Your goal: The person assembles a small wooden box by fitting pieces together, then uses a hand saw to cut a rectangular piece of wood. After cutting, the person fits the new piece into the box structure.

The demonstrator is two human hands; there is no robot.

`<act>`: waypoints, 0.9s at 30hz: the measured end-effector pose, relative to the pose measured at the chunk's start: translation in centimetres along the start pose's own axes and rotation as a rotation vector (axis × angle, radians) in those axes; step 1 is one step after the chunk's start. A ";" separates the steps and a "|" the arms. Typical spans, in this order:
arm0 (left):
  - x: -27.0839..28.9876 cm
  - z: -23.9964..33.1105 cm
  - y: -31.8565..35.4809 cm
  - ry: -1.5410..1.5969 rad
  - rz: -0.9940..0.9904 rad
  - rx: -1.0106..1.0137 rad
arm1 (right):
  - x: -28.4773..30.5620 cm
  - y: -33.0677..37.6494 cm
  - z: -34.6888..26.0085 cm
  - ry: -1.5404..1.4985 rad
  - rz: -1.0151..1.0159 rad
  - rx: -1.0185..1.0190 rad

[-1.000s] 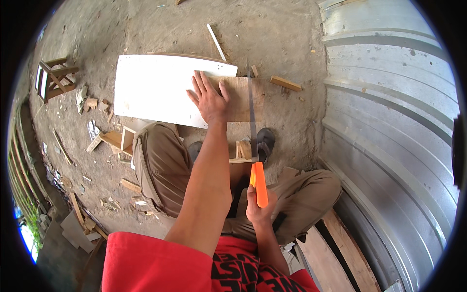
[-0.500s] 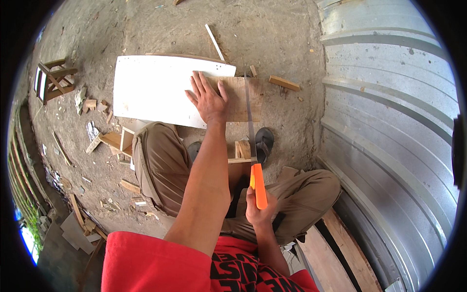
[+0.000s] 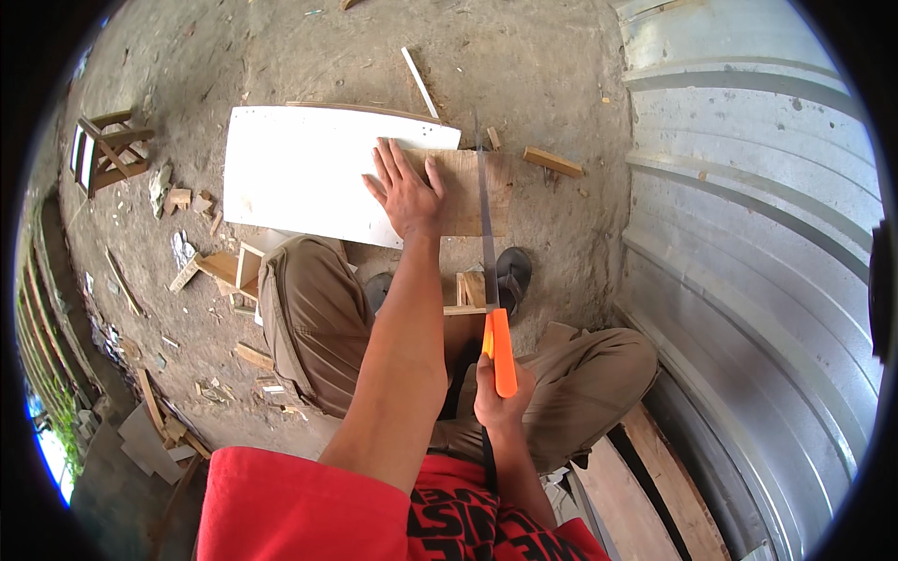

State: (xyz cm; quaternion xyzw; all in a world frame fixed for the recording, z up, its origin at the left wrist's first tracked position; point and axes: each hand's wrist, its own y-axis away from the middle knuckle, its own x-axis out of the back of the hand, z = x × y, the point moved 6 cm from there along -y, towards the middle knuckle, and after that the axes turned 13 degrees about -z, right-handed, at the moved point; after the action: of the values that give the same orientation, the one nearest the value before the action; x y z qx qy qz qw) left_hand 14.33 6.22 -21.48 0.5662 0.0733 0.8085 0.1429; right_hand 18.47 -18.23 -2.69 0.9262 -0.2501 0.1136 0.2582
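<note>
My left hand (image 3: 410, 196) lies flat with fingers spread, pressing where a brown wooden board (image 3: 460, 192) meets a white panel (image 3: 309, 173). The board juts out to the right of the panel. In my right hand (image 3: 501, 393) is the orange handle of a hand saw (image 3: 485, 224), fingers wrapped round it. Its long thin blade points away from me and crosses the board near the right end. Whether the teeth have cut into the wood I cannot tell.
Corrugated metal sheeting (image 3: 748, 206) walls the right side. A small wooden stool (image 3: 114, 152) stands at the far left. A wood offcut (image 3: 553, 161) and a white strip (image 3: 420, 82) lie on the ground beyond the board. Planks (image 3: 669, 486) lie at the lower right.
The saw has slid slightly forward, away from me, and its blade tip now reaches farther past the board. My left hand stays in place on the board and panel.
</note>
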 end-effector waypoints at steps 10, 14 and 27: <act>0.1 0.2 -0.1 -0.016 0.027 -0.013 | -0.5 -1.1 0.6 -0.050 0.022 -0.067; 0.1 0.0 -0.2 -0.015 0.040 -0.009 | -0.1 -0.9 0.2 -0.135 0.000 -0.075; -0.1 0.1 -0.1 0.015 0.033 -0.013 | 0.4 -0.3 0.2 -0.030 -0.018 -0.034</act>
State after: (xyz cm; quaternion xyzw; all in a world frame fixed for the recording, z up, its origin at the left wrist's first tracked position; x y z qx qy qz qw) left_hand 14.44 6.24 -21.56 0.5605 0.0596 0.8153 0.1325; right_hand 19.02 -18.28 -2.80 0.9256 -0.2473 0.0930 0.2709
